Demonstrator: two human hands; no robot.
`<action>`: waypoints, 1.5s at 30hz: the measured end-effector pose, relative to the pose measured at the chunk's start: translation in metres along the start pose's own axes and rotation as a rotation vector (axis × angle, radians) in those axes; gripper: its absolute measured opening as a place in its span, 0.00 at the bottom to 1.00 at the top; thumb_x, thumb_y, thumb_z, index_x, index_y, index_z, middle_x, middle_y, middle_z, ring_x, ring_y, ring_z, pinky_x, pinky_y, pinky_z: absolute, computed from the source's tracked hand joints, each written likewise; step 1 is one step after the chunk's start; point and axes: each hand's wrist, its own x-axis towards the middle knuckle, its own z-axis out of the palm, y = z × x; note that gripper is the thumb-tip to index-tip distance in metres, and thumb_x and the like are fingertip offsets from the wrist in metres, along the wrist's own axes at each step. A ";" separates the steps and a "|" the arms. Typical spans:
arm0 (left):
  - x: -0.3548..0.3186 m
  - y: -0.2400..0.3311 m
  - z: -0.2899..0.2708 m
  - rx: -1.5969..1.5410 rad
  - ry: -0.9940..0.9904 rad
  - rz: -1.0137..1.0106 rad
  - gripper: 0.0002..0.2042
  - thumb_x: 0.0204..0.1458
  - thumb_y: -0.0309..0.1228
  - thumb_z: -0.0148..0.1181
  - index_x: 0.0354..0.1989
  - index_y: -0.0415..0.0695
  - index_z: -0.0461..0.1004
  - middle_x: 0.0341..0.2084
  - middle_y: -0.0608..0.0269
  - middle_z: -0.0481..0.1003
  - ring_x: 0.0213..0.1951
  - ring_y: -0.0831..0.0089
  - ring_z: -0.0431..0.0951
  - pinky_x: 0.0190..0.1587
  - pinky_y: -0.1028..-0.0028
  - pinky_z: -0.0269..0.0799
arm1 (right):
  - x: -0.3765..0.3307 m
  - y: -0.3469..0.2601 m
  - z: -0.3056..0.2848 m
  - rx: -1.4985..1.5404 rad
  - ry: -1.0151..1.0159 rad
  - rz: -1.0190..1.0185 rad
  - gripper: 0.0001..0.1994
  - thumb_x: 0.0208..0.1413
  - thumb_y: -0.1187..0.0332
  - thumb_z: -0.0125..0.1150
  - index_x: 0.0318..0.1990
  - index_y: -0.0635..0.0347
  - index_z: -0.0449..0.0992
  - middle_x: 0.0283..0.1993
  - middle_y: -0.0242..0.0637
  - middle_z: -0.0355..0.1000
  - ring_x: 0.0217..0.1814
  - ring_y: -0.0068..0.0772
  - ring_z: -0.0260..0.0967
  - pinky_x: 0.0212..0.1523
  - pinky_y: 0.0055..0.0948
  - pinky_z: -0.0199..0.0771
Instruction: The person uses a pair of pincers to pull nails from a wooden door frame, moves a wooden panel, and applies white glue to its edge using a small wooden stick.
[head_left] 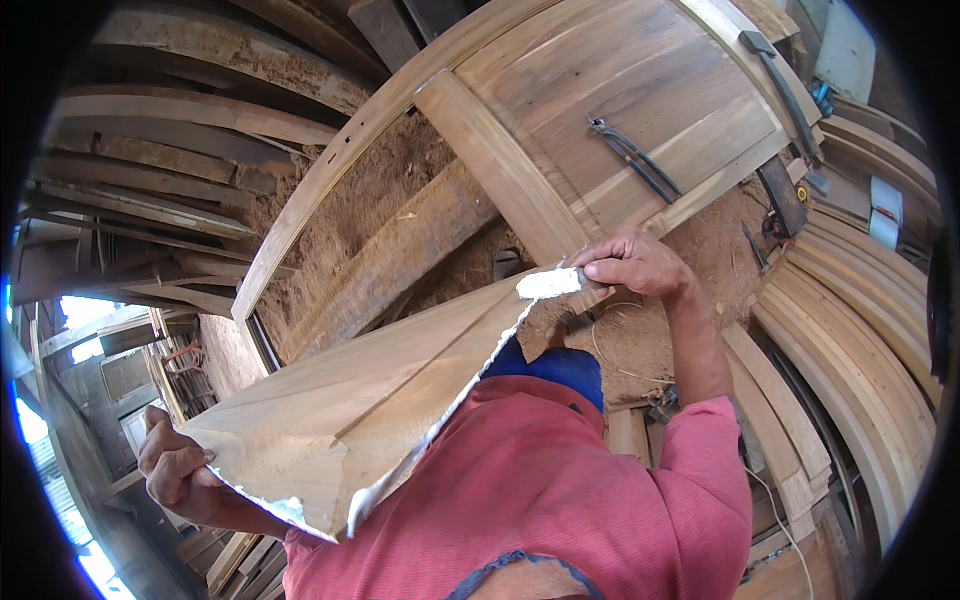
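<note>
A wide wooden panel (pixel 390 370) is tilted in front of my body, with white glue (pixel 440 430) spread along its near and right edges. A thick bead of it hangs at the nearest corner. My left hand (pixel 178 465) is closed on the panel's left edge. My right hand (pixel 640 262) pinches the far right corner, beside a thick white patch (pixel 550 284). Beyond the panel lies a partly assembled wooden door frame (pixel 500 160), with a fitted panel (pixel 640 90) at its far end. Pincers with dark handles (pixel 635 158) rest on that fitted panel.
A long clamp bar (pixel 780 90) lies along the frame's far right side. Stacked planks (pixel 850 350) curve along the right, and rough boards (pixel 200 120) fill the left. Sawdust (pixel 370 190) covers the ground around a thick beam (pixel 410 250) under the frame.
</note>
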 end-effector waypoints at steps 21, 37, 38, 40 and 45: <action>0.022 -0.036 -0.016 0.052 -0.192 0.034 0.21 0.47 0.43 0.68 0.19 0.38 0.68 0.15 0.66 0.62 0.21 0.73 0.59 0.29 0.71 0.52 | -0.013 0.061 0.099 0.118 0.614 -0.470 0.12 0.60 0.76 0.60 0.49 0.69 0.79 0.45 0.40 0.78 0.43 0.23 0.73 0.46 0.21 0.74; 0.038 -0.054 -0.008 0.102 -0.170 -0.016 0.18 0.47 0.39 0.68 0.20 0.38 0.69 0.16 0.64 0.65 0.23 0.72 0.62 0.27 0.72 0.55 | 0.010 0.059 0.125 -0.002 0.732 -0.701 0.15 0.51 0.78 0.68 0.47 0.63 0.78 0.49 0.41 0.74 0.52 0.29 0.71 0.55 0.26 0.70; 0.039 -0.055 -0.008 0.102 -0.176 -0.017 0.18 0.47 0.39 0.68 0.20 0.38 0.69 0.17 0.64 0.65 0.23 0.72 0.62 0.27 0.72 0.55 | 0.009 0.061 0.126 -0.009 0.753 -0.699 0.15 0.50 0.78 0.68 0.47 0.63 0.78 0.48 0.40 0.74 0.52 0.29 0.71 0.55 0.26 0.69; 0.040 -0.057 -0.008 0.104 -0.188 -0.013 0.17 0.49 0.38 0.67 0.21 0.38 0.69 0.17 0.65 0.64 0.23 0.73 0.62 0.27 0.72 0.54 | 0.007 0.059 0.131 -0.001 0.815 -0.721 0.15 0.49 0.78 0.69 0.45 0.62 0.76 0.46 0.38 0.74 0.51 0.28 0.71 0.55 0.26 0.69; 0.039 -0.061 -0.006 0.075 -0.190 -0.040 0.15 0.50 0.34 0.64 0.21 0.39 0.67 0.19 0.67 0.62 0.24 0.76 0.60 0.27 0.74 0.53 | 0.011 0.049 0.133 -0.133 0.909 -0.690 0.15 0.46 0.78 0.71 0.41 0.58 0.73 0.41 0.32 0.72 0.46 0.25 0.70 0.52 0.26 0.70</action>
